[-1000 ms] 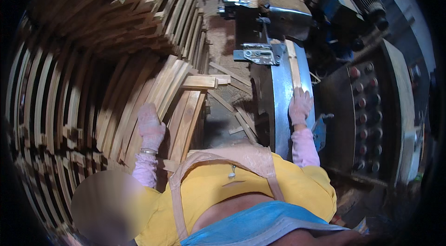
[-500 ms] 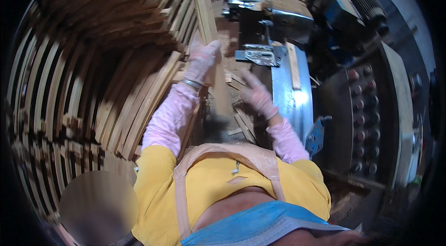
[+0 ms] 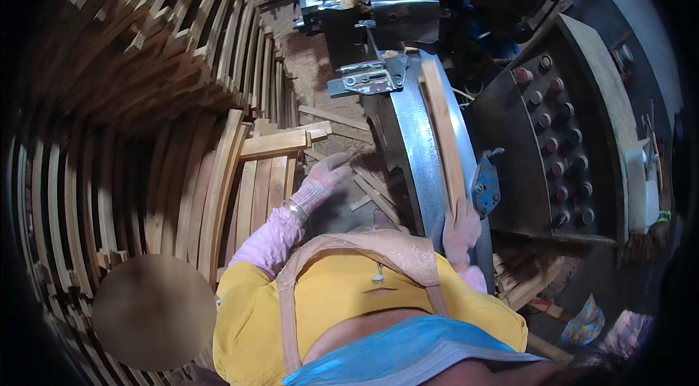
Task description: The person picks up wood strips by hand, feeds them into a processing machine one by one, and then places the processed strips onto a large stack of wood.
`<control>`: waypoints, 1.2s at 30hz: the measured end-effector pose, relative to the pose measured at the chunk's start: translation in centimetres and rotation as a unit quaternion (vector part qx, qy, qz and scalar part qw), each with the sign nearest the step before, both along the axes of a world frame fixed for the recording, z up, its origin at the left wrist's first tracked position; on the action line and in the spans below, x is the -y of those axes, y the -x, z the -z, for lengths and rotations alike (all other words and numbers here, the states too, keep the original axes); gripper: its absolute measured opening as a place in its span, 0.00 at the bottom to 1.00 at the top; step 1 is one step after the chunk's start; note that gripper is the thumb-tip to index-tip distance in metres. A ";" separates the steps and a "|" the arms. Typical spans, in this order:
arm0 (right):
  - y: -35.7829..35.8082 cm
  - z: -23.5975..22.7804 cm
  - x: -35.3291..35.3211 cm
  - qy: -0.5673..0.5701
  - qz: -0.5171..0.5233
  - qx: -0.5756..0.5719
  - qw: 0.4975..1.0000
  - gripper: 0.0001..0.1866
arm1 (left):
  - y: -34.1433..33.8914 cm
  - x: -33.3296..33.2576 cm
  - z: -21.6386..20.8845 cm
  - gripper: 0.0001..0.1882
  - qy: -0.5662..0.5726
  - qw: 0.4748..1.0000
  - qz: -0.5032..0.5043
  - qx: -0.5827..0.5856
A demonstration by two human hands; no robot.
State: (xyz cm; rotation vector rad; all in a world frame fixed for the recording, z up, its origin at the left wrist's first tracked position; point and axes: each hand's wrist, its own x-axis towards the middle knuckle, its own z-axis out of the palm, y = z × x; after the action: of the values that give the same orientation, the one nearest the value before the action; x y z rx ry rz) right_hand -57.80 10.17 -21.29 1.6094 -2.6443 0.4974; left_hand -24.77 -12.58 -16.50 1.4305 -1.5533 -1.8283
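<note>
My right hand (image 3: pixel 462 231), in a pale glove, grips the near end of a long wooden strip (image 3: pixel 445 131). The strip lies lengthwise on the shiny metal bed (image 3: pixel 415 142) of a machine, reaching away from me. My left hand (image 3: pixel 324 179), also gloved, hangs free left of the bed with its fingers stretched out and nothing in it. Below it, loose wooden offcuts (image 3: pixel 375 193) lie on the floor. A metal guide bracket (image 3: pixel 368 76) stands over the bed's far left edge, and a blue metal bracket (image 3: pixel 486 186) sits at its right side near my right hand.
Tall stacks of wooden strips (image 3: pixel 207 189) fill the left side. A short piece (image 3: pixel 275 143) lies across the stack's near end. To the right stands a control panel (image 3: pixel 557 138) with several buttons. Machine housings (image 3: pixel 404 11) with wood shavings are at the back.
The board my left hand held up is no longer in it; that hand is lower and empty. My right hand, empty before, has moved right and back and now grips a strip on the bed.
</note>
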 end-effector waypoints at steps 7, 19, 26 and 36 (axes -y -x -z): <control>1.7 0.2 21.4 0.055 -0.003 0.006 0.998 0.29 | -1.4 0.7 -1.5 0.35 0.167 0.984 -0.018 0.064; -0.4 0.6 6.9 -0.018 -0.011 0.033 0.999 0.29 | -18.3 -2.1 -4.3 0.48 0.435 0.724 -0.095 0.527; 0.4 2.4 1.4 0.079 -0.024 -0.057 0.995 0.26 | -23.6 -6.0 -4.1 0.50 0.301 0.672 -0.097 0.670; 2.8 2.4 22.6 0.079 -0.107 -0.107 0.985 0.16 | -13.7 1.2 -14.6 0.38 0.329 0.864 -0.130 0.359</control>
State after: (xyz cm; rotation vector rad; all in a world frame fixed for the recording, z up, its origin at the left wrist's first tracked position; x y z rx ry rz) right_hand -60.64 -12.44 -23.72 1.7950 -2.2340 0.4932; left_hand -11.04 -13.74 -1.95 1.9004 -1.9034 -0.4836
